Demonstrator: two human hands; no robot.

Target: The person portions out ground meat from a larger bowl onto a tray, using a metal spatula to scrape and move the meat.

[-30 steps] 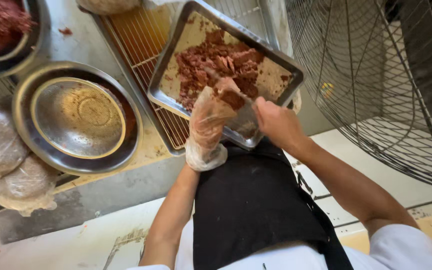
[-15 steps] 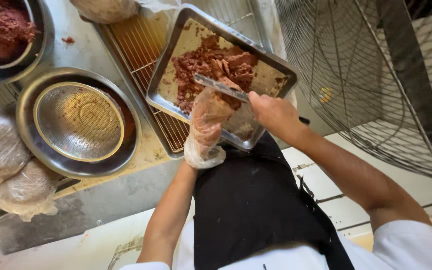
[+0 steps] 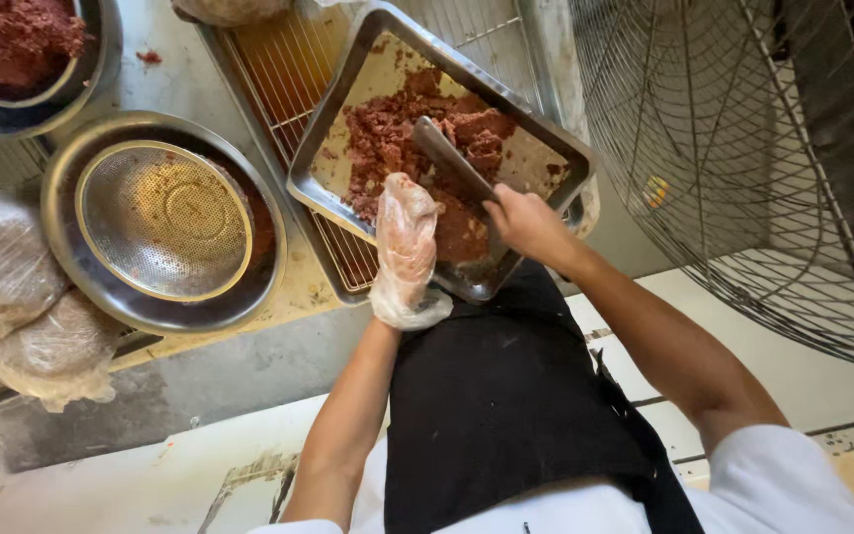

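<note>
A steel tray (image 3: 343,109) holds reddish-brown minced meat (image 3: 392,138) spread over its floor. My right hand (image 3: 531,227) grips the handle of a cleaver (image 3: 452,158), whose flat blade lies across the meat near the tray's middle. My left hand (image 3: 405,237), in a thin clear plastic glove, rests on the meat at the tray's near side, just left of the blade, fingers together and pointing away from me. Whether it holds any meat is hidden.
The tray sits on a wire rack (image 3: 279,69) in a larger pan. To the left stand a steel basin with a perforated strainer (image 3: 165,218), a bowl of mince (image 3: 22,44) and plastic-wrapped bundles (image 3: 12,297). A fan's wire guard (image 3: 743,148) fills the right.
The cleaver has swung up from beside my left hand onto the middle of the meat. My gloved hand has lowered and flattened onto the meat.
</note>
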